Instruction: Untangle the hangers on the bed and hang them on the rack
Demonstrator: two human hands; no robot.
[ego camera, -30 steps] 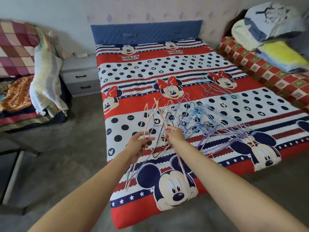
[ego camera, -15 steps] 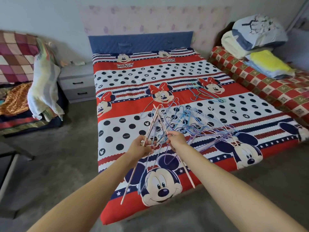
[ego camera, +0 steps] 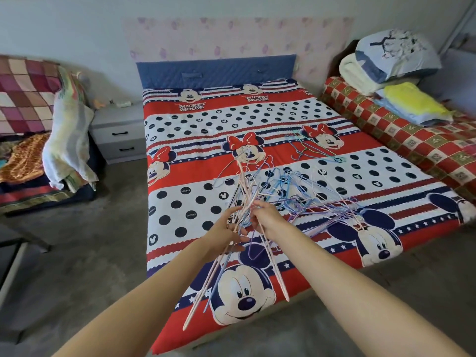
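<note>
A tangled pile of thin hangers (ego camera: pixel 309 194) in blue, purple and pink lies on the bed (ego camera: pixel 195 130), right of its middle. A few more hangers (ego camera: pixel 309 148) lie apart, farther back on the red stripe. Above the bed's near left part, both my hands hold a bunch of pink and blue hangers (ego camera: pixel 231 258) lifted off the sheet. My left hand (ego camera: pixel 226 230) grips the bunch from the left. My right hand (ego camera: pixel 268 217) grips it from the right, close beside the left. The long hanger arms hang down toward me. No rack is in view.
A grey nightstand (ego camera: pixel 118 132) stands left of the bed. Farther left, a low couch (ego camera: pixel 31 161) carries blankets and cloths. On the right, a red checked bed (ego camera: pixel 412 135) bears folded bedding (ego camera: pixel 394 60). Grey floor (ego camera: pixel 85 248) runs along the bed's left and near sides.
Both hands have drawn closer together and lifted the held hangers higher off the pile. The view has tilted up and pulled back, showing more wall and floor.
</note>
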